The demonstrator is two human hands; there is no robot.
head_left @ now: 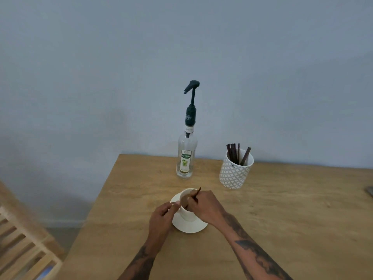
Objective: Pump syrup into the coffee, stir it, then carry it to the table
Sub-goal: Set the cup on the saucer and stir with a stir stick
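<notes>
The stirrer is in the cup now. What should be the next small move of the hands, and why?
Probably a few small circles with the stirrer. The right hand pinches it with its tip down in the coffee, and the left hand steadies the cup on its saucer. The syrup bottle stands apart, untouched, so stirring seems the step at hand before lifting the stirrer out.

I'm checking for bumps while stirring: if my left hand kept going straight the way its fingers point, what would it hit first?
The left hand points up and right, at the cup on the saucer. Its fingertips look at or almost at the cup's near wall, so the cup comes first.
</notes>
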